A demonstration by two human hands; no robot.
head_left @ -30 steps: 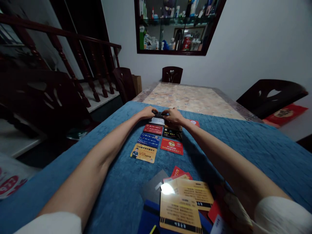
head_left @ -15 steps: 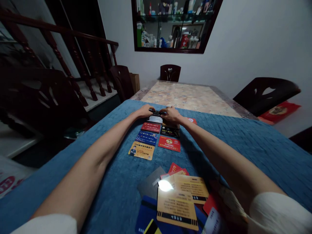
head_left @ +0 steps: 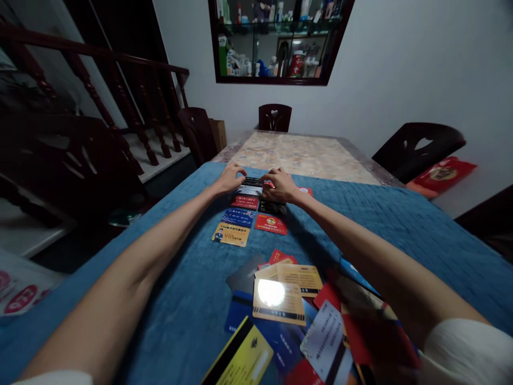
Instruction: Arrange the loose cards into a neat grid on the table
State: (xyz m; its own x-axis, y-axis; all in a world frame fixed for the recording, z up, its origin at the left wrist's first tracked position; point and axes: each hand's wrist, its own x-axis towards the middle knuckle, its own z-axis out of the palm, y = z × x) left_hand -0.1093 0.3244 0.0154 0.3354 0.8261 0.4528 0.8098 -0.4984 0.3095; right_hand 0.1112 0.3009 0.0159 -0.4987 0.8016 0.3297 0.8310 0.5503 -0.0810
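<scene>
Black, flat rectangular card (head_left: 253, 181) with pale print lies near the frame's centre, between my left hand (head_left: 230, 178), fingers slightly parted, and right hand (head_left: 282, 187), fingers curled (whether either grips, I cannot tell), on plush blue cloth (head_left: 180, 299).

Through my remote feed I see a blue cloth (head_left: 180, 299), faintly ribbed, and a tabletop (head_left: 296, 152) mottled beige with a darker, greyish border. I make out a gold VIP card (head_left: 236, 236) with orange-brown lettering, a blue card (head_left: 238, 217) printed in white, and a red card (head_left: 271, 225) with a round gold emblem. I also see a golden card (head_left: 279, 305) edged by a dark strip, a yellow card (head_left: 244, 355) crossed by a black band, and a white sleeve (head_left: 460, 347).
</scene>
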